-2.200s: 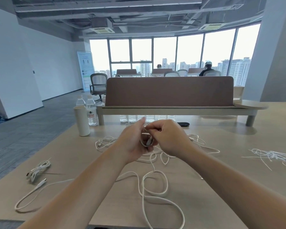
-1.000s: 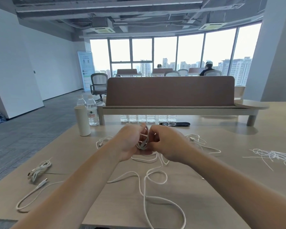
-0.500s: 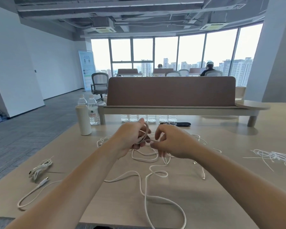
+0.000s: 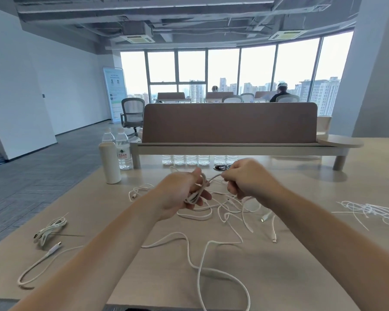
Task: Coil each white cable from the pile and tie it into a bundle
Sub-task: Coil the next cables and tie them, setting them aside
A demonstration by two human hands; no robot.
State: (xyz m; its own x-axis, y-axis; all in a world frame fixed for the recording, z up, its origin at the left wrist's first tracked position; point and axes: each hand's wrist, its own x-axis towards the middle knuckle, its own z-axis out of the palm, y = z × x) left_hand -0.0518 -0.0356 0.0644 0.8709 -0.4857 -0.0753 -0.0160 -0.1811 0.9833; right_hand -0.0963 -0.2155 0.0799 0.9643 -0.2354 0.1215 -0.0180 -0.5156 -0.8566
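At the centre of the frame, a half-wound white cable coil (image 4: 197,191) sits in the left hand (image 4: 175,194), whose fingers curl round it. The right hand (image 4: 247,178) pinches its free strand, stretched between the two. Just below lies the loose pile (image 4: 229,212) (one tied bundle (image 4: 50,230) at lower left) on the table (image 4: 279,265).

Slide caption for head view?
A left hand grips the white cable coil; right hand pinches its strand above the loose pile.
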